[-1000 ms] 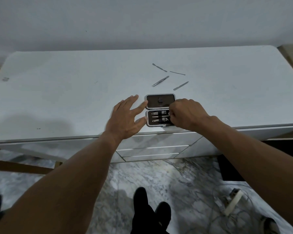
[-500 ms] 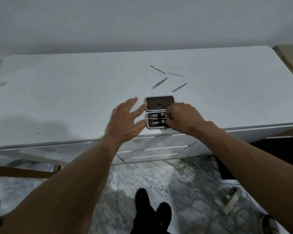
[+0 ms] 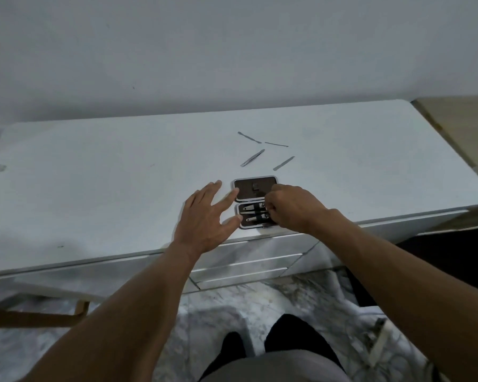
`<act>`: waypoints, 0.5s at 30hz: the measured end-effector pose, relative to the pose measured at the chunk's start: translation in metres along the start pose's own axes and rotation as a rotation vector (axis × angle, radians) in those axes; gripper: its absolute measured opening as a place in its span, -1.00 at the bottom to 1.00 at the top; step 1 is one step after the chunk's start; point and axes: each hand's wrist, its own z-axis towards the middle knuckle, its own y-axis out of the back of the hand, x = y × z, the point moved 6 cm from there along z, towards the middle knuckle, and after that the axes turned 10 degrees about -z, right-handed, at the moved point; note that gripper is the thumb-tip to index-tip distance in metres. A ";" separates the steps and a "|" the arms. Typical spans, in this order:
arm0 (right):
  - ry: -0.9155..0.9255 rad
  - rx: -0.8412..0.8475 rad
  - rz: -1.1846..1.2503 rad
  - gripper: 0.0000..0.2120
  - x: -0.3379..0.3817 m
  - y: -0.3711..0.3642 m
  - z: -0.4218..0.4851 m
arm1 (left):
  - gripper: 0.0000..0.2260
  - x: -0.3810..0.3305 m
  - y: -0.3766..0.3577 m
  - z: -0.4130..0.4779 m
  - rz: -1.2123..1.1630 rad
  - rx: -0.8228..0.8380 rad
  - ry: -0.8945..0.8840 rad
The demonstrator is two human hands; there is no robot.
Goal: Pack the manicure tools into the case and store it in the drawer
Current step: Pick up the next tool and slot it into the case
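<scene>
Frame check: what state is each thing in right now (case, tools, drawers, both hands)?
Case: open, flat at the table front edge.
Clippers: two, strapped into the case's near half.
Loose tools: four, unpacked, on the table beyond the case.
Drawers: shut.
Left hand: open, fingers against the case's left edge.
Right hand: fingers curled over the case's right side; grip hidden.

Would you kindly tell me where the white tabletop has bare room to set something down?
Free: the wide tabletop left of the left hand, and the stretch from the right hand to the right edge. Crowded: the middle, where both hands are at the open case and loose tools lie behind it.
</scene>
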 end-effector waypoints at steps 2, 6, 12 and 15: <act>-0.012 -0.016 0.000 -0.84 0.001 0.000 -0.002 | -0.43 0.001 -0.002 0.000 0.006 0.008 0.000; -0.011 -0.005 0.017 -0.84 0.002 -0.002 -0.005 | -0.42 0.001 -0.003 -0.001 0.006 0.015 0.006; -0.043 -0.018 0.056 -0.82 -0.011 0.018 0.008 | -0.42 0.001 -0.001 0.000 0.001 0.034 -0.003; -0.073 -0.042 0.042 -0.80 -0.023 0.026 0.031 | -0.41 0.001 -0.001 0.000 -0.018 0.036 0.008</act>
